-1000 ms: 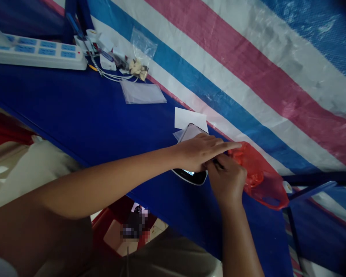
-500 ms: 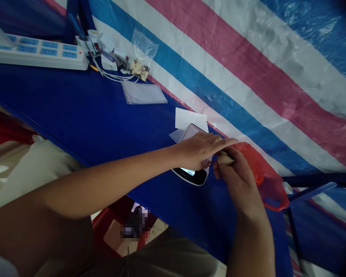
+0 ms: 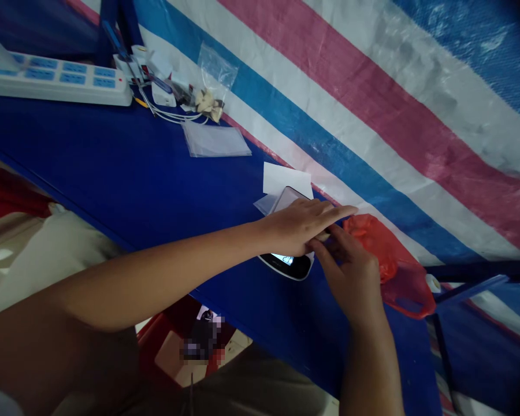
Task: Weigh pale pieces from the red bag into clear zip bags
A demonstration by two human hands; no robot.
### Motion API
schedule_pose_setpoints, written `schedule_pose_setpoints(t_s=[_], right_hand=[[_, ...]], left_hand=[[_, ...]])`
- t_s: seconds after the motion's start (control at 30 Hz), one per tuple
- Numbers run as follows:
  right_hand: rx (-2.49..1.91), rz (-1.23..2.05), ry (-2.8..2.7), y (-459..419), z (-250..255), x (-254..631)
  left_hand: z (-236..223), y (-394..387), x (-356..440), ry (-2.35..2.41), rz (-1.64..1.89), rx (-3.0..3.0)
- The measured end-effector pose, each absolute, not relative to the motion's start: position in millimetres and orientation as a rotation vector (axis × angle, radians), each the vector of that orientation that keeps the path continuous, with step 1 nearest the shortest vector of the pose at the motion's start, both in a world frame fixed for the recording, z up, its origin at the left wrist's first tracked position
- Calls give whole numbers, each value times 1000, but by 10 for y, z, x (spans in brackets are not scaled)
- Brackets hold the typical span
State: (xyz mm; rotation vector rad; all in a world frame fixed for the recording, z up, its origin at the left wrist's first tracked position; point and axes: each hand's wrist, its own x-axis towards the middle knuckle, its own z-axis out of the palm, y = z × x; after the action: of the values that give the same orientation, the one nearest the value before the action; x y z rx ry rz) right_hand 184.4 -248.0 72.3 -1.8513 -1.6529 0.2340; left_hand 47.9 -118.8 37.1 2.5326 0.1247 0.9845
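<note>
My left hand (image 3: 301, 224) reaches across a black digital scale (image 3: 301, 270). Its forefinger is stretched out, while the thumb bends down at the mouth of a clear plastic bag (image 3: 285, 199) lying over the scale; the grip is partly hidden. My right hand (image 3: 351, 263) is closed, fingertips pinching a pale tan piece (image 3: 323, 236), perhaps a dried slice, right under my left hand. Much of that piece is covered by fingers. The lit display (image 3: 283, 259) shows below my left hand, its digits too blurred to read.
A red plastic bag (image 3: 372, 242) lies right of my hands. Behind the scale is a white card (image 3: 286, 178). Flat clear bags (image 3: 219, 140) are stacked farther left, near a small bag of tan pieces (image 3: 208, 105), cables, a screwdriver (image 3: 127, 55) and a power strip (image 3: 56, 84).
My right hand has moved left and slightly up, bringing the tan piece from beside my left hand to beneath it. My left hand stays nearly still.
</note>
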Motion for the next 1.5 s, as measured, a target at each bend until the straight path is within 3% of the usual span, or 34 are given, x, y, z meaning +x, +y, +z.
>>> schedule_pose_setpoints(t_s=[0.17,0.4,0.87,1.0,1.23,1.37,1.5], right_hand=[[-1863,128,-1584,-2468,736,1759],[-1707,590,-1557,-2455,706,1786],[-1552,792,-1625,-2489,768,1762],[-1518,499,-1476,-2531,833,1816],[-1383,78,-1357,-2544,833,1893],[-1316,10,-1291,-2498,809,1919],[-1330,96,-1124,-2445,766,1901]], left_hand=[[379,-1208,484,96,1002,2517],[377,-1206,475,62,1028,2553],[556,-1274,328,-130,941,2331],[670,-1164,274,-41,1095,2057],[572,-785,389,576,1325,1498],[561,-797,385,625,1201,1493],[563,-883,357,487,814,1619]])
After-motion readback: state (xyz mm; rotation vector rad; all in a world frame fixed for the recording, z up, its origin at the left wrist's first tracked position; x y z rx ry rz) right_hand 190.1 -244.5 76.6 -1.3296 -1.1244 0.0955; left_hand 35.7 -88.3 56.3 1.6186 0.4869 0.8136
